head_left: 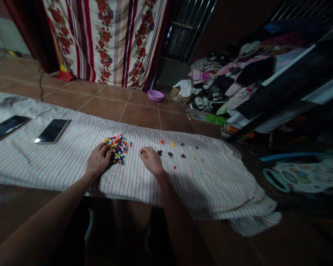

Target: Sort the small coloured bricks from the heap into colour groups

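Observation:
A heap of small multicoloured pieces (119,146), like tiny blocks or beads, lies on the striped cloth (138,177). My left hand (99,159) rests at the heap's left edge, fingers bent loosely over the pieces. To the right of the heap, my right hand (151,159) is pinched just above the cloth, with a small dark piece at its fingertips. Beyond it are small groups sorted by colour: orange pieces (162,141), yellow pieces (173,144), black pieces (160,152), dark grey pieces (170,154) and brown pieces (183,156). A single red piece (174,167) lies nearer me.
Two phones, one dark (8,128) and one with a lit spot (53,131), lie on the cloth at left. On the tiled floor beyond stands a purple basin (155,95). A floral curtain (105,40) hangs behind, and clothes (224,77) are piled at right.

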The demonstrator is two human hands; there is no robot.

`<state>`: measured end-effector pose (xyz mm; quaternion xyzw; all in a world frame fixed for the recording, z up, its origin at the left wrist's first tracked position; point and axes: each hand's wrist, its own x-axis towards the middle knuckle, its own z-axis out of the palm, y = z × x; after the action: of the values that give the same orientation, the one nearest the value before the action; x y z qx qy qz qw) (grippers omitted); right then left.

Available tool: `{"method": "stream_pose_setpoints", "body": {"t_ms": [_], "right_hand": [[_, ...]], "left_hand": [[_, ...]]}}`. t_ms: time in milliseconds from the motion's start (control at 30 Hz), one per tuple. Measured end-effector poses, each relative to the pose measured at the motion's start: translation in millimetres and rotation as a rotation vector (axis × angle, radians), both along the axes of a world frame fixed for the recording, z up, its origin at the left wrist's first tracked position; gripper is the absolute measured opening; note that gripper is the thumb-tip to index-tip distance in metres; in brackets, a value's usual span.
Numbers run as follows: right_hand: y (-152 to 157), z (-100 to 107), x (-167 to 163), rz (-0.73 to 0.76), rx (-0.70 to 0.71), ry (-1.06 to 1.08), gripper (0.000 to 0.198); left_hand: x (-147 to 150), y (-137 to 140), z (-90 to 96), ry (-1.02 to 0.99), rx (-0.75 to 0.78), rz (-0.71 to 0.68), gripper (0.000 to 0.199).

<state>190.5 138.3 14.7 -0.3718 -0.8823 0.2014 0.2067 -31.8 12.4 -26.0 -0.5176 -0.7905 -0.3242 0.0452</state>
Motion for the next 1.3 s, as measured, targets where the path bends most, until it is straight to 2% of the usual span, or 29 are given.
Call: {"method": "stream_pose_setpoints", "body": {"t_ms": [233,400,700,933,1300], "right_hand": [[24,0,38,-0.265,0.057,0.029,0.026],[38,-3,57,-0.367,0.037,0.046,0.027],[42,-9,61,-0.412,-0.074,-0.029,0.034],[46,-13,56,-0.362,-0.028,-0.030,0.035],[43,-11,56,-0.386,-0.086,0.023,0.039]], "left_hand": [[1,-1,0.4,-0.003,0.004,-0.009,0.040],[1,0,-0.1,-0.013,-0.003,0.004,0.041],[0,-1,-2.5,-0.014,-0.007,-0.007,0.043],[2,-2,0.4,-0.016,-0.009,0.002,0.043],[2,-1,2.9,-0.037,-0.001,0.001,0.041]]}}
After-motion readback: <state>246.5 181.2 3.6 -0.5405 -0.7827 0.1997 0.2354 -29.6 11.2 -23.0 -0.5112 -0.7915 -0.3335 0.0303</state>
